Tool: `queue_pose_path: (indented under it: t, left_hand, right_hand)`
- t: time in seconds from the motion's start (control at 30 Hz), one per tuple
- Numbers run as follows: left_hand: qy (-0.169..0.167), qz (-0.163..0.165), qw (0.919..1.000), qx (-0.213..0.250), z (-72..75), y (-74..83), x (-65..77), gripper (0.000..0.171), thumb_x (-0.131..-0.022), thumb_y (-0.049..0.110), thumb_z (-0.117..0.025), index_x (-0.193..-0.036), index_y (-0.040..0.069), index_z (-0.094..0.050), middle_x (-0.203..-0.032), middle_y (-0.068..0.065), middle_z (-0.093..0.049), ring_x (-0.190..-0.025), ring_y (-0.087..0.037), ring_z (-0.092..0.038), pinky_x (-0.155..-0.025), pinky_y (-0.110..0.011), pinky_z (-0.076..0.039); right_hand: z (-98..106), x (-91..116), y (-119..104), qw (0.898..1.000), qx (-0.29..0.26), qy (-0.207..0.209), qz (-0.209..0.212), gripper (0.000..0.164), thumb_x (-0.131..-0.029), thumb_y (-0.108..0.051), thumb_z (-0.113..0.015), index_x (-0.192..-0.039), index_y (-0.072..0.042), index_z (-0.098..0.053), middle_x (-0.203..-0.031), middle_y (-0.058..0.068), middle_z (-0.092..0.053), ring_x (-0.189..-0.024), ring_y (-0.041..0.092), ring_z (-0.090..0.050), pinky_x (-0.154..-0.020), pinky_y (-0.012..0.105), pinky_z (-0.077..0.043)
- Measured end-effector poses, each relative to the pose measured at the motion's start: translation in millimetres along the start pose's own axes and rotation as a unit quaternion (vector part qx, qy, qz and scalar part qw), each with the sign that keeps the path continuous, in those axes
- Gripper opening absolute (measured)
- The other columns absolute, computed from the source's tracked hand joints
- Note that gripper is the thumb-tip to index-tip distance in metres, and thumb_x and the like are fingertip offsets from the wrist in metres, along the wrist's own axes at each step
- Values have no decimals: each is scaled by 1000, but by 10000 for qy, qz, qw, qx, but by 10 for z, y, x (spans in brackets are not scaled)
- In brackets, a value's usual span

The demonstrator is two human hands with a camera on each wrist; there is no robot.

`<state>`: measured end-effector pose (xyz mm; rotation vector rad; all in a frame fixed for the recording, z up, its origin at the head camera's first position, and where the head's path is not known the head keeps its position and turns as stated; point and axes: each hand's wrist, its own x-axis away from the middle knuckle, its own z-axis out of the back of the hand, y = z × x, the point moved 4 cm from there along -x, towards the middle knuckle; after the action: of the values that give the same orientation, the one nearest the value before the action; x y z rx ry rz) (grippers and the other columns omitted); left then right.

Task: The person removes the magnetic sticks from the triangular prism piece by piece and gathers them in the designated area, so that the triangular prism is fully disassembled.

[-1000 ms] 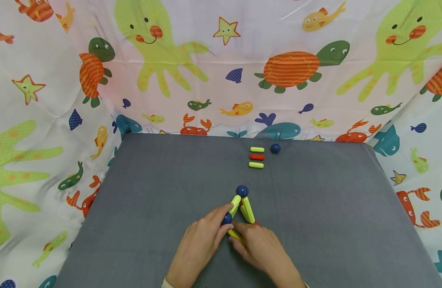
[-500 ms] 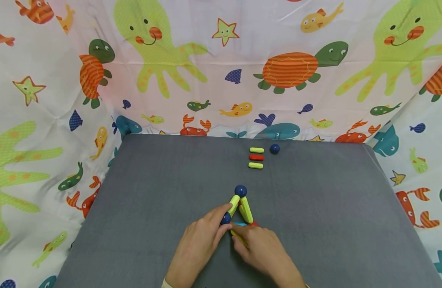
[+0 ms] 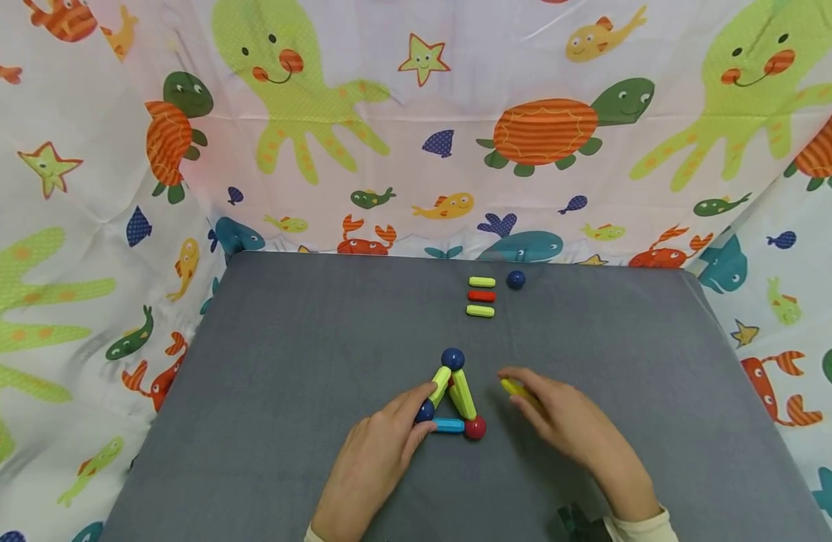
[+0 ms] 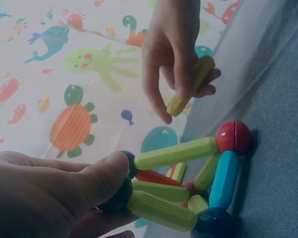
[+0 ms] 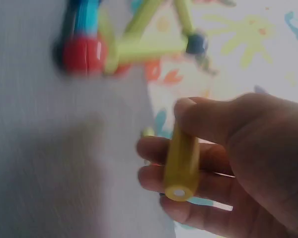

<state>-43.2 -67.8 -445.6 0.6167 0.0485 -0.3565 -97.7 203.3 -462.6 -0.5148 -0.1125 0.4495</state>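
Yellow rod [image 3: 521, 393] is pinched by the right hand [image 3: 578, 421], its long axis slanting from far left to near right; the ball-and-rod frame [image 3: 464, 396], apart to its left, is gripped by the left hand [image 3: 380, 438].

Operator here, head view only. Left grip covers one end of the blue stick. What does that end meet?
Observer: Left wrist view shows it: away from the red ball, the blue stick meets a blue ball.

Operator: OK. The yellow stick in the right grip: I get its side only. Anything on the end face?

Observer: Right wrist view has one end facing the camera: a small pale round spot in the middle of it. The other end face isn't visible there.
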Motion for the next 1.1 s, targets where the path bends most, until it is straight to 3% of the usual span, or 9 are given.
queue_pose_path:
  t: [0.1,0.17,0.27,0.37,0.53,0.77,1.1]
  left_hand:
    - [-13,3,10000,19,10,-7,0,51,-101,31,-75,-148,22,-58,-133,2,-71,-102,-13,-74,-78,-35,-63]
    - [-37,5,10000,32,15,-9,-1,51,-101,30,-74,-148,22,-58,-133,2,-71,-101,-13,-74,-78,-34,-62]
    - [-107,21,9999,43,16,-11,-5,50,-102,30,-73,-149,23,-57,-134,2,-70,-102,-14,-74,-77,-35,-62]
    - [-198,50,9998,62,7,-14,-6,50,-103,31,-72,-150,23,-56,-135,3,-69,-104,-14,-74,-77,-36,-62]
    - [-285,61,9995,130,-15,-11,-2,50,-104,32,-70,-151,25,-55,-138,4,-68,-108,-14,-73,-79,-36,-62]
    - [-182,-59,9998,95,-16,0,-14,51,-104,31,-70,-152,26,-54,-137,5,-68,-104,-11,-74,-76,-33,-61]
    - [-107,-80,9999,39,32,-35,8,51,-105,32,-69,-153,24,-54,-137,5,-69,-102,-13,-75,-77,-34,-62]
  right_hand:
    - [142,-156,254,9984,553,116,21,46,-103,-20,-73,-146,-23,-58,-112,-3,-76,-73,4,-59,-68,31,-58]
    - [230,-279,433,9961,866,112,-112,47,-102,-20,-74,-145,-19,-54,-99,3,-75,-65,8,-56,-58,31,-54]
    - [341,-492,700,9929,1151,107,-266,40,-101,-19,-76,-134,-11,-55,-91,6,-71,-63,14,-55,-55,35,-52]
    - [397,-717,966,9916,1254,117,-285,26,-100,-14,-76,-120,-8,-61,-101,11,-72,-74,22,-61,-67,45,-58]
    - [446,-1026,1303,9911,1269,91,-393,22,-99,-5,-74,-120,-1,-66,-114,20,-67,-94,35,-63,-87,59,-56]
    - [486,-1342,1536,9904,1184,-64,-712,22,-102,-1,-68,-123,6,-65,-117,26,-62,-100,42,-62,-94,62,-53]
    - [527,-1603,1703,9919,849,21,-945,26,-102,1,-66,-127,10,-65,-121,30,-61,-110,46,-59,-104,65,-48]
